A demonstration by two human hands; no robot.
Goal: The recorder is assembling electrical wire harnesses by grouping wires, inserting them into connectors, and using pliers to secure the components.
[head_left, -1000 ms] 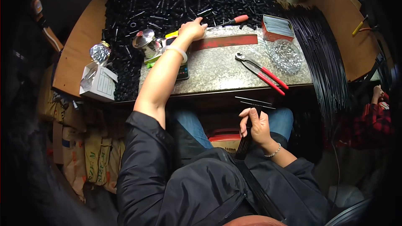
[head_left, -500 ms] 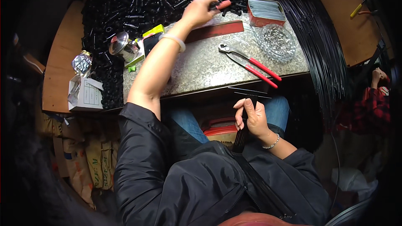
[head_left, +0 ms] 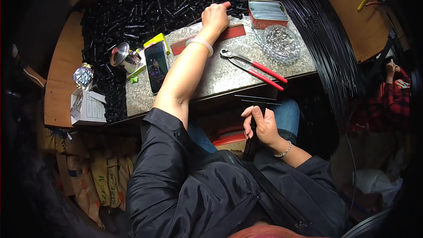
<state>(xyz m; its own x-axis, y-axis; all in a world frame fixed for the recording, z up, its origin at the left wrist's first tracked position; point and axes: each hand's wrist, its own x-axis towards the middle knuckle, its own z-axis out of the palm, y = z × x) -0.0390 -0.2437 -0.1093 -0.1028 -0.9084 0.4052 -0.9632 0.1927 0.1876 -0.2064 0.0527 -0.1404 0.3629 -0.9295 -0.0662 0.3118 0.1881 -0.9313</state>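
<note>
Left arm stretched across the slab (head_left: 211,79), left hand (head_left: 214,16) closed on a red-tipped tool (head_left: 225,5), right hand (head_left: 263,125) below the edge, fingers clamped on what looks like a bundle of black rods (head_left: 252,143)

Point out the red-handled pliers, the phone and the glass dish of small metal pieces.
Red-handled pliers (head_left: 253,67): head view, on the handles just behind the pivot.
Phone (head_left: 156,66): head view, on the middle of its screen.
Glass dish of small metal pieces (head_left: 265,34): head view, on its left rim.
</note>
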